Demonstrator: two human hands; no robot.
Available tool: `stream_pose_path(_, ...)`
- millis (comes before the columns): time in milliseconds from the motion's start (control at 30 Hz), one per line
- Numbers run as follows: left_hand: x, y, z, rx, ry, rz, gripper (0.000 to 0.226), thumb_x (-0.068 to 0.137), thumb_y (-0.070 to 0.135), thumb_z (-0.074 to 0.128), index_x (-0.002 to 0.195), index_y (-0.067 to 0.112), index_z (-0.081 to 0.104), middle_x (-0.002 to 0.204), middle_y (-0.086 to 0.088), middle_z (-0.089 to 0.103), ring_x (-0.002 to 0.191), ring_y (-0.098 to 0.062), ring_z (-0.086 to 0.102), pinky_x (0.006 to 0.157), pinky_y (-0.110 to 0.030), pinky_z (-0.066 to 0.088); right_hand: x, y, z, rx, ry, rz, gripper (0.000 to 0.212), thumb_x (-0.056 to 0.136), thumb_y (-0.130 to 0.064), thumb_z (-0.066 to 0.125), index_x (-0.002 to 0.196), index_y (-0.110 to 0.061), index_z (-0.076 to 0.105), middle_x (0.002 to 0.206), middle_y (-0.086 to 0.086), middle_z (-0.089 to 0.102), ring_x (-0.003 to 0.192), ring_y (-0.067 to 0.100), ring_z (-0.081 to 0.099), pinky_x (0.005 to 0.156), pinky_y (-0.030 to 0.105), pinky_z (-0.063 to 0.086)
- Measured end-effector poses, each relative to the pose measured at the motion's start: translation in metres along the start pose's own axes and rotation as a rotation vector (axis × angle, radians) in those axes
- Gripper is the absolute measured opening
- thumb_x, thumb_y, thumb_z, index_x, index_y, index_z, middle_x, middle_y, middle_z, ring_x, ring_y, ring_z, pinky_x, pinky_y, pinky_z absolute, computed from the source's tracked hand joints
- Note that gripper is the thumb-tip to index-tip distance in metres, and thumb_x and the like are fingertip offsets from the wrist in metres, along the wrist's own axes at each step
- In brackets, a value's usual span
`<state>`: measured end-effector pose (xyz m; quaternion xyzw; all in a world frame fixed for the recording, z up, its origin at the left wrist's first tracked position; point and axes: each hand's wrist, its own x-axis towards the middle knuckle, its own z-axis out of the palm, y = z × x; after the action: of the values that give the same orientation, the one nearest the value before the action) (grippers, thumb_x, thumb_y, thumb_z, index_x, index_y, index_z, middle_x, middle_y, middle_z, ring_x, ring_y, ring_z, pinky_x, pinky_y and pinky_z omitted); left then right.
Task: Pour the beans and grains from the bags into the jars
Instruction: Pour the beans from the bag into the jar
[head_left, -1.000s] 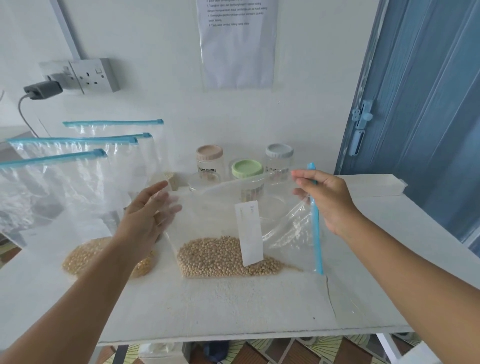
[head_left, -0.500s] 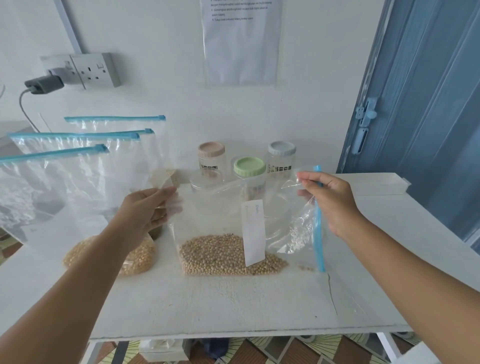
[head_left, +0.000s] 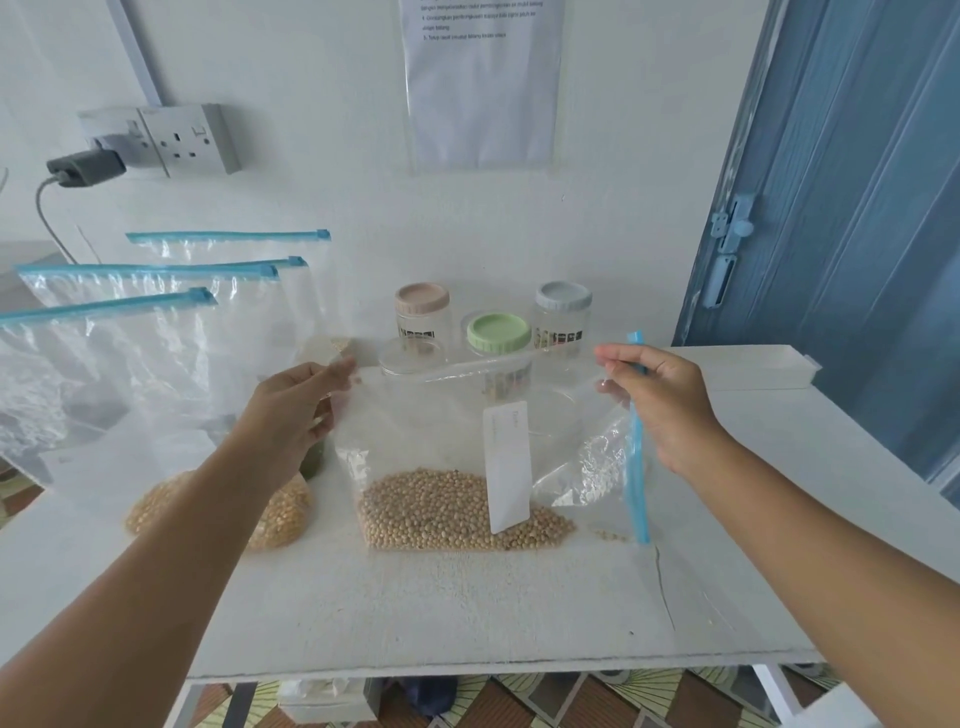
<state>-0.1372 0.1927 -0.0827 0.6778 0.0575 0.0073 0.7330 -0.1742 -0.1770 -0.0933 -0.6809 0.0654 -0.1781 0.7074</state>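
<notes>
A clear zip bag (head_left: 447, 436) of pale soybeans (head_left: 447, 512) stands on the white table (head_left: 467, 603), turned so its blue zip strip (head_left: 636, 452) runs down the right side. My left hand (head_left: 291, 415) pinches the bag's upper left corner. My right hand (head_left: 662, 400) pinches the upper right corner at the zip strip. Behind the bag stand three lidded jars: pink lid (head_left: 422, 300), green lid (head_left: 498, 332), grey lid (head_left: 563, 296). An open, lidless jar (head_left: 410, 356) is in front of the pink one.
Several more blue-zipped bags (head_left: 156, 332) lean upright at the left, one holding yellow grains (head_left: 275, 519). A white tray (head_left: 753, 366) lies at the table's back right. A blue door (head_left: 857, 208) is at the right, a wall socket (head_left: 176, 137) upper left.
My left hand moved right and took hold of the bag's upper left corner. Both hands raised the bag's top edge, stretching it upright.
</notes>
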Motion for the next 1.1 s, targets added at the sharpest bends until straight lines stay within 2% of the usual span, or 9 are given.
stream_pose_path(167, 0.009, -0.005, 0.001, 0.061, 0.082, 0.073, 0.028, 0.079, 0.043, 0.088, 0.066, 0.021, 0.077, 0.083, -0.013, 0.056, 0.076, -0.026, 0.048, 0.076, -0.041, 0.041, 0.002, 0.001, 0.003, -0.009, 0.016, -0.004, 0.024, 0.097, -0.003, 0.067, 0.096, -0.023, 0.081, 0.107, -0.002, 0.078, 0.082, 0.018, 0.075, 0.095, 0.032, 0.059)
stream_pose_path(333, 0.01, -0.007, 0.006, 0.042, 0.002, 0.018, 0.064, 0.059, 0.06, 0.095, 0.095, 0.01, 0.075, 0.1, -0.014, 0.065, 0.092, -0.03, 0.059, 0.086, -0.044, 0.046, 0.002, 0.002, 0.007, -0.028, 0.052, -0.012, 0.027, 0.097, -0.005, 0.068, 0.092, -0.027, 0.081, 0.103, -0.008, 0.078, 0.084, 0.019, 0.076, 0.101, 0.038, 0.058)
stream_pose_path(433, 0.014, -0.009, 0.003, 0.079, 0.037, 0.036, 0.049, 0.054, 0.058, 0.095, 0.076, 0.02, 0.073, 0.094, -0.012, 0.062, 0.089, -0.028, 0.054, 0.081, -0.045, 0.041, 0.0, 0.002, 0.008, -0.024, 0.036, -0.016, 0.024, 0.097, -0.005, 0.068, 0.094, -0.025, 0.081, 0.104, -0.006, 0.078, 0.08, 0.015, 0.074, 0.101, 0.039, 0.058)
stream_pose_path(533, 0.015, -0.012, 0.006, 0.057, 0.09, 0.064, 0.034, 0.07, 0.045, 0.091, 0.058, 0.024, 0.068, 0.089, -0.012, 0.058, 0.085, -0.028, 0.052, 0.08, -0.043, 0.041, 0.001, 0.001, 0.009, -0.045, 0.042, -0.024, 0.024, 0.097, -0.006, 0.069, 0.094, -0.027, 0.081, 0.102, -0.009, 0.078, 0.08, 0.015, 0.075, 0.1, 0.037, 0.058)
stream_pose_path(700, 0.016, -0.009, 0.001, 0.117, -0.049, 0.007, 0.03, 0.073, 0.034, 0.091, 0.089, 0.013, 0.075, 0.1, -0.011, 0.062, 0.094, -0.027, 0.052, 0.086, -0.043, 0.04, -0.001, 0.003, 0.005, -0.031, 0.054, -0.018, 0.024, 0.097, -0.005, 0.069, 0.093, -0.026, 0.08, 0.102, -0.008, 0.077, 0.088, 0.024, 0.076, 0.098, 0.034, 0.059)
stream_pose_path(867, 0.023, -0.012, -0.001, 0.089, 0.075, 0.022, 0.094, 0.045, 0.066, 0.097, 0.1, -0.004, 0.068, 0.096, -0.01, 0.062, 0.088, -0.028, 0.057, 0.088, -0.046, 0.049, 0.0, 0.002, 0.008, -0.036, 0.051, -0.011, 0.025, 0.097, -0.007, 0.069, 0.092, -0.028, 0.081, 0.1, -0.011, 0.078, 0.084, 0.019, 0.076, 0.103, 0.039, 0.056)
stream_pose_path(933, 0.02, -0.011, 0.003, 0.066, 0.059, 0.027, 0.106, 0.044, 0.071, 0.096, 0.107, -0.009, 0.067, 0.093, -0.01, 0.058, 0.081, -0.027, 0.051, 0.079, -0.04, 0.045, 0.001, 0.002, 0.009, -0.032, 0.061, -0.015, 0.025, 0.097, -0.007, 0.07, 0.091, -0.028, 0.082, 0.1, -0.011, 0.078, 0.085, 0.02, 0.076, 0.102, 0.04, 0.057)
stream_pose_path(1033, 0.013, -0.011, 0.001, 0.074, -0.038, 0.03, 0.093, 0.051, 0.064, 0.097, 0.111, -0.002, 0.07, 0.087, -0.01, 0.054, 0.078, -0.026, 0.041, 0.069, -0.036, 0.034, 0.0, 0.003, 0.008, -0.015, 0.068, -0.013, 0.024, 0.096, -0.005, 0.069, 0.093, -0.025, 0.081, 0.105, -0.006, 0.077, 0.085, 0.021, 0.076, 0.101, 0.039, 0.058)
stream_pose_path(1100, 0.01, -0.014, -0.005, 0.094, -0.056, 0.047, 0.079, 0.052, 0.063, 0.098, 0.102, 0.007, 0.072, 0.096, -0.009, 0.055, 0.076, -0.027, 0.038, 0.063, -0.035, 0.029, 0.0, 0.005, 0.007, -0.003, 0.067, -0.01, 0.023, 0.096, -0.004, 0.07, 0.094, -0.024, 0.081, 0.106, -0.004, 0.077, 0.084, 0.02, 0.076, 0.099, 0.037, 0.059)
